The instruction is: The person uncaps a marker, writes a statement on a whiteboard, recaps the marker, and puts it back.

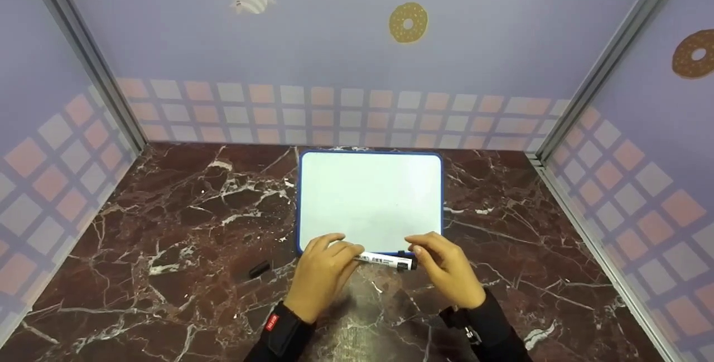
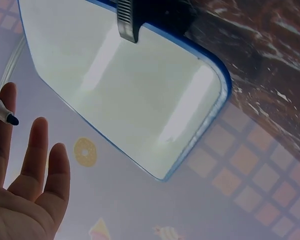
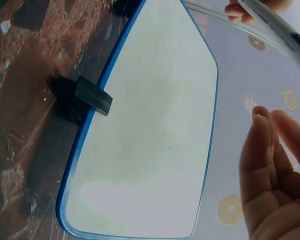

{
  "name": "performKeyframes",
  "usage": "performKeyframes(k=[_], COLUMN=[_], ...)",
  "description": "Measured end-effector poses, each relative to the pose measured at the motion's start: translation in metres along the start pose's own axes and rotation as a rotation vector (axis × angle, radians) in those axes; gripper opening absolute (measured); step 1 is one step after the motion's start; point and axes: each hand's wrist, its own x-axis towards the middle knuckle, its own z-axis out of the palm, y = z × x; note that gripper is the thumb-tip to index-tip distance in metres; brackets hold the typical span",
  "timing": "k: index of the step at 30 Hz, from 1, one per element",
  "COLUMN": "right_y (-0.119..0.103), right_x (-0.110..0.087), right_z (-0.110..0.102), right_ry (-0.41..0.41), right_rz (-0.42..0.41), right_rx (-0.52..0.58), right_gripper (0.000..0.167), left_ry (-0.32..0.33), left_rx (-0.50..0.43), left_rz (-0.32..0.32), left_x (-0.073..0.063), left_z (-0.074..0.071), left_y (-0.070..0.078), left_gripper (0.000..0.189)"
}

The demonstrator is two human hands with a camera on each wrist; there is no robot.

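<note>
My left hand (image 1: 323, 267) pinches a white whiteboard marker (image 1: 386, 260) near one end, holding it level over the board's near edge. The left wrist view shows the marker's bare dark tip (image 2: 12, 119) beside the fingers. My right hand (image 1: 449, 267) is close to the marker's black other end, its fingers loosely bent; in the right wrist view a gap separates this hand (image 3: 277, 185) from the marker. The blue-edged whiteboard (image 1: 371, 200) lies behind both hands. A black marker cap (image 1: 259, 269) lies on the table left of my left hand.
A black clip (image 3: 92, 96) grips the whiteboard's near edge. The dark red marbled table (image 1: 184, 295) is bounded by lilac panels with pink and white checks at the back (image 1: 334, 61), left and right.
</note>
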Motion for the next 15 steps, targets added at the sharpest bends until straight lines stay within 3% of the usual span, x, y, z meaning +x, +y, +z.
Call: performKeyframes(k=[7, 11, 15], right_y=[-0.004, -0.007, -0.024], right_x=[-0.001, -0.003, -0.002], right_z=[0.012, 0.020, 0.023], right_ry=[-0.079, -0.123, -0.141], right_rz=[-0.051, -0.056, -0.042], right_rx=[0.021, 0.098, 0.191], right_gripper=[0.039, 0.034, 0.029], left_ry=[-0.007, -0.027, -0.056], left_rx=[-0.145, -0.205, -0.222], left_rz=[-0.069, -0.100, -0.109], left_x=[0.000, 0.000, -0.001], left_z=[0.002, 0.004, 0.007], left_y=[0.010, 0.015, 0.018], left_gripper=[0.026, 0.026, 0.026])
